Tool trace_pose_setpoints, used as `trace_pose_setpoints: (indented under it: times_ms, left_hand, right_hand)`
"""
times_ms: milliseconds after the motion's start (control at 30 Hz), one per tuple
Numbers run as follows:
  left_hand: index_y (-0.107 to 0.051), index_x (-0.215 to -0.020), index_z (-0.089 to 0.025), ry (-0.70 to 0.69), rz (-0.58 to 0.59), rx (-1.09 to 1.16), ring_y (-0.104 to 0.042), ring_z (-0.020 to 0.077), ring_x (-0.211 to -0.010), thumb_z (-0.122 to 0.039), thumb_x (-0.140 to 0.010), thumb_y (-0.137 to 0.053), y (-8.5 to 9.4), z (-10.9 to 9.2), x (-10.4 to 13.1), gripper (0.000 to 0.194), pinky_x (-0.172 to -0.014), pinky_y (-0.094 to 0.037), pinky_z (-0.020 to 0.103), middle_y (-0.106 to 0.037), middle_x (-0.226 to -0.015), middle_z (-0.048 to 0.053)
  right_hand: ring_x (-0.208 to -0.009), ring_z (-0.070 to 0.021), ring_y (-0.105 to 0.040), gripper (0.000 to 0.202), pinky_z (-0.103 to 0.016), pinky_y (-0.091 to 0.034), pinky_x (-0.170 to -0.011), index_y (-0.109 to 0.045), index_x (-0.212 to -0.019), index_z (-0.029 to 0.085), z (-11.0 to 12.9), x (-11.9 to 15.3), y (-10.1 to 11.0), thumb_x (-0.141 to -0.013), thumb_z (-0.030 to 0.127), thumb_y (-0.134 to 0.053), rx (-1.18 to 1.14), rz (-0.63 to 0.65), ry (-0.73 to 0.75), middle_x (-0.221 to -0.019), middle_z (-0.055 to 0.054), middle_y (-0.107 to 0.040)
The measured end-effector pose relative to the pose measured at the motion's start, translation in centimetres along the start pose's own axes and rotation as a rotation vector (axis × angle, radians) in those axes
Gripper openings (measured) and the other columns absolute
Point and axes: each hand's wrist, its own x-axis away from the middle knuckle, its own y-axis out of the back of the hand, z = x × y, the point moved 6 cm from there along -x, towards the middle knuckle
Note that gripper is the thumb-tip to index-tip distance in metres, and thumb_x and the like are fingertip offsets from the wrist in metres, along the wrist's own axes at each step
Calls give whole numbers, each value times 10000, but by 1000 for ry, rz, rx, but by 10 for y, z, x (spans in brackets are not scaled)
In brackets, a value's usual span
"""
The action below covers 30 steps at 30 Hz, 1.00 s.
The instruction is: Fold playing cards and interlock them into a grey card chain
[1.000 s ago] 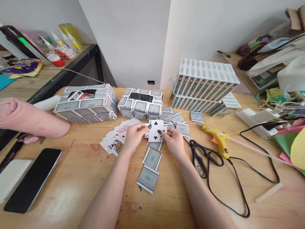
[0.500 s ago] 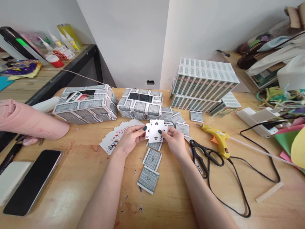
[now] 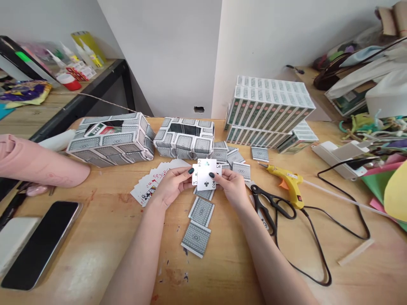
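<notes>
Two playing cards are held crosswise above the table. The two of clubs [image 3: 206,174] lies upright in front, and a three [image 3: 195,176] lies sideways behind it, its ends sticking out on both sides. My left hand [image 3: 173,183] pinches the three's left end between thumb and fingers. My right hand [image 3: 230,184] is closed on the right side, its thumb pressing on the face of the two. Below the hands several folded cards [image 3: 196,238] lie back up in a column. A fan of face-up cards [image 3: 144,190] spreads beside my left wrist.
Behind stand two boxes covered in cards, a longer one [image 3: 111,142] and a shorter one [image 3: 184,140], and stacked card packs [image 3: 270,106]. Black scissors [image 3: 275,203] and a yellow glue gun [image 3: 291,184] with its cord lie right. A phone [image 3: 41,243] and pink roll [image 3: 41,161] lie left.
The view has shifted slightly, so everything sits a little further left. Both hands keep the same hold on the two crossed cards.
</notes>
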Motion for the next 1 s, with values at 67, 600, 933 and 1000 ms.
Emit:
trace_pose_setpoints:
  times_ms: [67, 600, 933, 1000]
  left_hand:
    - [-708, -907, -139, -1, 2, 3, -634, 133, -711, -256, -700, -715, 1, 0, -1, 238, -685, -534, 270, -707, -853, 67]
    - [-705, -910, -124, 6, -7, 12, -630, 143, -666, -268, -663, -742, -1, 0, -2, 288, -643, -538, 293, -705, -805, 76]
    - [-711, -935, -138, -21, 69, 9, -645, 172, -775, -249, -685, -729, -8, 2, -2, 274, -749, -517, 310, -707, -867, 81]
    - [-712, -935, -137, -26, 73, 5, -644, 175, -781, -250, -682, -732, -10, 1, -2, 278, -769, -515, 321, -707, -865, 81]
  right_hand:
    - [-618, -179, -657, 293, -307, -520, -608, -694, -776, 153, 1, 1, -1, -591, 365, -776, 2, 2, 0, -704, -47, -722]
    - [-597, -161, -640, 280, -284, -498, -580, -697, -760, 147, 3, 2, 0, -595, 360, -772, 28, 7, 2, -689, -46, -717]
    - [-599, -173, -636, 240, -304, -494, -598, -692, -721, 157, 8, 2, 1, -587, 340, -770, 77, -14, 68, -670, -39, -712]
    - [-604, -178, -638, 233, -311, -496, -608, -684, -705, 162, 8, 3, 1, -578, 338, -771, 85, -20, 82, -670, -37, -711]
